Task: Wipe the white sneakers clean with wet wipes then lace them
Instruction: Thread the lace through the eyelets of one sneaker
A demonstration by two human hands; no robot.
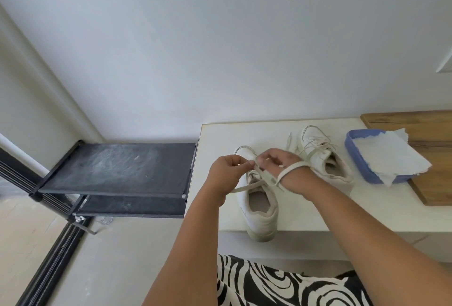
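Head view shows 2 white sneakers on the white tabletop [305,212]. Near sneaker [260,210] sits at the front edge, heel overhanging slightly; far sneaker [322,156] lies just beside a blue tray [352,156] of white wipes [389,156].

Left hand [228,171] has fingers curled, pinching the flat white lace [265,178] over the near sneaker's eyelets. Right hand [277,161] also pinches the lace, with a loop of it passing round the wrist area.

Handling judgement: the lace is soft, limp and light, likely to twist; best taken near its tip for threading. The sneaker appears light and semi-stiff, likely to shift when the lace is pulled, so bracing at the collar is advisable.

Appearance: uppers off-white, soles slightly greyed. Far sneaker carries loose, partly threaded lacing. Lacing of the near sneaker is judged in progress.
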